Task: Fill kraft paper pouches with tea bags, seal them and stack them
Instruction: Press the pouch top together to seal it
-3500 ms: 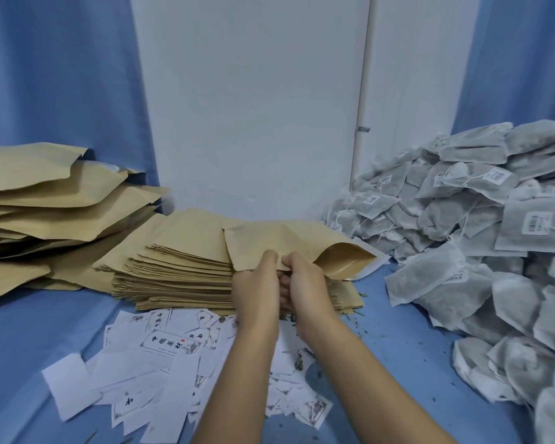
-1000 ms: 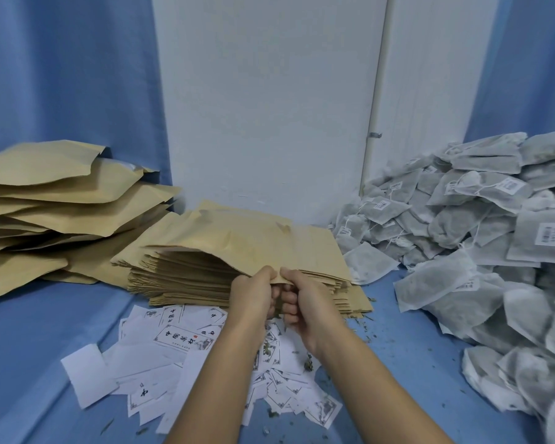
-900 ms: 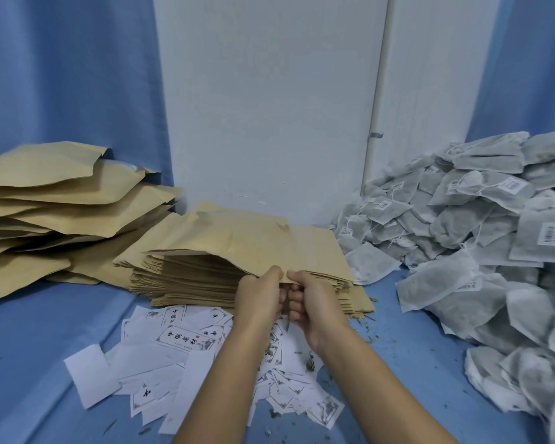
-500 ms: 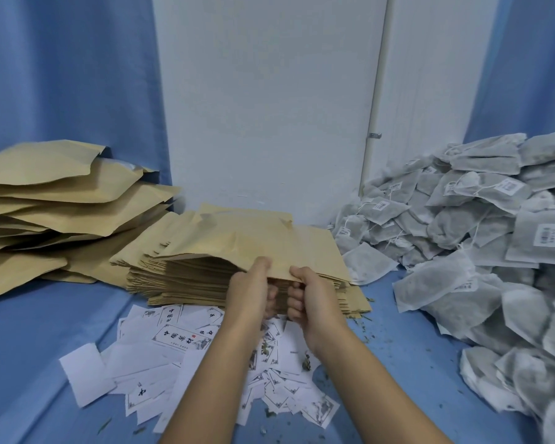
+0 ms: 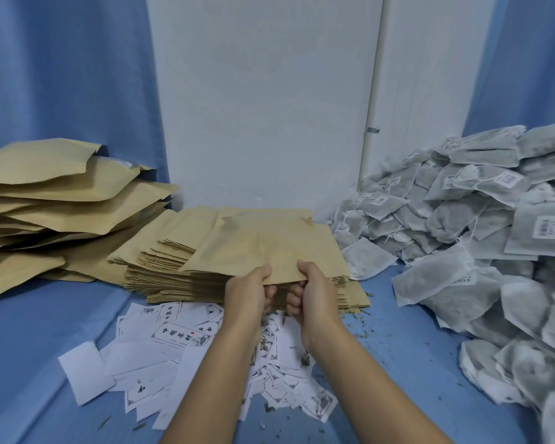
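My left hand point(image 5: 249, 293) and right hand point(image 5: 316, 293) both pinch the near edge of the top kraft pouch point(image 5: 269, 248), which lies on the flat stack point(image 5: 167, 274). It looks light, thin and floppy, so I'd grip both lips at the mouth. Tea bags point(image 5: 455, 219) heap right of the stack.

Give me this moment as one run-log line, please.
left hand: pinches kraft pouch edge | right hand: same edge | position: over pouch stack | tea bags: untouched

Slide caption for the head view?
The left hand and right hand pinch a kraft paper pouch by its near edge above the flat pouch stack; tea bags heaped right.
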The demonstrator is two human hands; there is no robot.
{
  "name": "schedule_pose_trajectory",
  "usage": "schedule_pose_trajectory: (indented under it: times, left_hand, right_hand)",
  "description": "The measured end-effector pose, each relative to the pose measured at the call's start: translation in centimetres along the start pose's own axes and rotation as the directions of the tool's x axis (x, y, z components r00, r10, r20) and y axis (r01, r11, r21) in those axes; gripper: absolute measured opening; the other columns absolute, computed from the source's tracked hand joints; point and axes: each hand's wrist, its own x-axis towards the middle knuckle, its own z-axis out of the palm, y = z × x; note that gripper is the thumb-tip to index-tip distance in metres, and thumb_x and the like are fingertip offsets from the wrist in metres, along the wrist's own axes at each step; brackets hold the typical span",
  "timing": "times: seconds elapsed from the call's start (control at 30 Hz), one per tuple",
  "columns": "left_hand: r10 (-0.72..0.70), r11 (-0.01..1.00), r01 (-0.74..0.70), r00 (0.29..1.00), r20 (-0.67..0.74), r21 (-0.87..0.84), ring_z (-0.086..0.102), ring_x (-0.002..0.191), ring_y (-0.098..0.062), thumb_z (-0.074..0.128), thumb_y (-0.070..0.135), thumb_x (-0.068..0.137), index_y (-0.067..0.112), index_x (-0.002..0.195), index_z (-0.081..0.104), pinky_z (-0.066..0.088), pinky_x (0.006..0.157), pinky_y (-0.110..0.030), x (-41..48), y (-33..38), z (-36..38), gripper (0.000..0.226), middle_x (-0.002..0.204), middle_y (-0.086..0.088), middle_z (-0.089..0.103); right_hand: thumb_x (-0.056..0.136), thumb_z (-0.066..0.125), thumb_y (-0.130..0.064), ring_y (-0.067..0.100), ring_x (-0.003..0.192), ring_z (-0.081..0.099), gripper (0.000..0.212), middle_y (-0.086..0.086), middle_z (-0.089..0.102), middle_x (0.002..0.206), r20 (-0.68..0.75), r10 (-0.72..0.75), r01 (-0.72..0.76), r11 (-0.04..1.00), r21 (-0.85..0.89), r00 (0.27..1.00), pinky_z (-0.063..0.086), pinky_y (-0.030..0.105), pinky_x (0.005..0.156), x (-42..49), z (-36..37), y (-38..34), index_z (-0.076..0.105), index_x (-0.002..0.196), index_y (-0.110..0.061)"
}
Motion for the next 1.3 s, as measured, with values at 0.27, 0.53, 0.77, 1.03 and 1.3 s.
schedule_pose_trajectory:
  times: [0.27, 0.53, 0.77, 1.03, 1.3]
  left_hand:
    - [0.077, 0.997, -0.076, 0.988, -0.136, 0.012, 0.03, 0.031, -0.006, 0.055, 0.015, 0.087, 0.012, 0.061, 0.044, 0.024, 0.036, -0.018, 0.4, 0.7, -0.8, 0.029, 0.037, 0.006, 0.041]
    - [0.093, 0.995, -0.098, 0.968, -0.234, -0.013, 0.031, 0.04, -0.01, 0.054, 0.015, 0.085, 0.014, 0.067, 0.048, 0.023, 0.04, -0.021, 0.9, 1.3, -2.5, 0.019, 0.048, 0.002, 0.042]
    - [0.079, 0.978, -0.139, 0.935, -0.346, -0.153, 0.047, 0.036, -0.008, 0.055, 0.016, 0.091, 0.009, 0.076, 0.056, 0.033, 0.034, -0.012, 1.1, 1.3, -3.3, 0.016, 0.062, -0.005, 0.052]
    - [0.025, 0.939, -0.063, 0.993, -0.116, -0.338, 0.068, 0.079, -0.021, 0.061, 0.02, 0.09, 0.008, 0.107, 0.062, 0.057, 0.055, -0.027, 0.2, 1.2, -1.4, 0.022, 0.094, -0.009, 0.069]
    - [0.004, 0.945, -0.058, 0.986, -0.165, -0.321, 0.06, 0.088, -0.027, 0.046, -0.016, 0.087, -0.002, 0.118, 0.048, 0.05, 0.061, -0.03, 0.7, 2.6, -2.4, 0.035, 0.107, -0.018, 0.06]
  right_hand:
    - [0.095, 0.052, -0.016, 0.006, 0.033, 0.021, 0.028, -0.007, 0.03, 0.039, 0.058, 0.049, -0.051, 0.998, 0.036, 0.997, 0.016, 0.017, 0.035, 0.2, -0.5, -0.4, 0.043, 0.068, -0.015]
    - [0.094, 0.052, -0.015, 0.006, 0.032, 0.02, 0.034, -0.007, 0.028, 0.04, 0.036, 0.078, -0.081, 0.991, 0.106, 0.996, 0.015, 0.016, 0.032, 0.4, -1.1, -1.0, 0.037, 0.063, -0.016]
    - [0.094, 0.052, -0.015, 0.007, 0.034, 0.021, 0.028, -0.007, 0.029, 0.041, 0.032, 0.065, -0.066, 0.997, 0.036, 0.997, 0.015, 0.017, 0.034, -0.1, -0.8, -0.6, 0.041, 0.068, -0.016]
    - [0.095, 0.053, -0.021, 0.006, 0.036, 0.026, 0.021, -0.005, 0.034, 0.043, 0.134, 0.038, -0.031, 0.998, -0.055, 0.99, 0.02, 0.017, 0.038, -0.8, 0.5, 1.0, 0.049, 0.075, -0.013]
    - [0.09, 0.058, -0.006, 0.025, 0.058, 0.069, 0.012, 0.013, 0.069, 0.084, 0.029, -0.034, 0.026, 0.965, 0.261, 0.999, 0.053, 0.024, 0.047, -1.9, 1.2, 1.3, 0.059, 0.102, -0.004]
